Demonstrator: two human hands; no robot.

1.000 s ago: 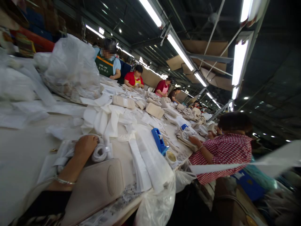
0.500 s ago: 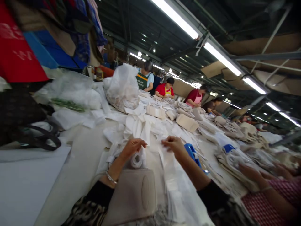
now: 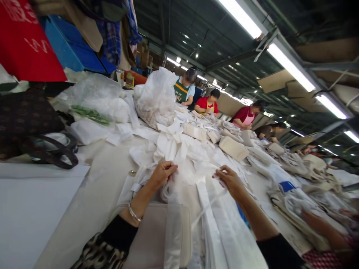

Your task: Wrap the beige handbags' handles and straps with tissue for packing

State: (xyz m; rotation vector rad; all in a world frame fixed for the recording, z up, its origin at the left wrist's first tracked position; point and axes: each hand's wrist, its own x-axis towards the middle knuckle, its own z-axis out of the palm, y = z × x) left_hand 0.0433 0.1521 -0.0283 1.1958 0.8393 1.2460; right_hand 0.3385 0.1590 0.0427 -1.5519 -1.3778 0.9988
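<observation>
My left hand [image 3: 163, 173] is closed, thumb and fingers pinching one edge of a translucent plastic bag [image 3: 174, 228]. My right hand [image 3: 230, 182] pinches the bag's other edge, the film stretching between the two hands. The film hangs over a beige handbag [image 3: 148, 235] lying flat close to my body, and hides part of it. Under my right forearm lies a pile of white plastic bags [image 3: 224, 228]. A white roll [image 3: 164, 192] shows partly behind my left hand, beyond the handbag. A blue object [image 3: 242, 216] is mostly hidden by my right forearm.
White sheets [image 3: 171, 144] and beige pieces [image 3: 233, 148] cover the table ahead. A large plastic sack [image 3: 157, 99] stands behind them. At left are a dark bag [image 3: 28, 119] and white board [image 3: 36, 209]. A co-worker's hand [image 3: 322, 224] is at right; several people work across the table.
My hands were apart above the pile; now they hold the translucent bag between them. My right hand has moved right, and the film now hangs over the handbag. The view has shifted slightly.
</observation>
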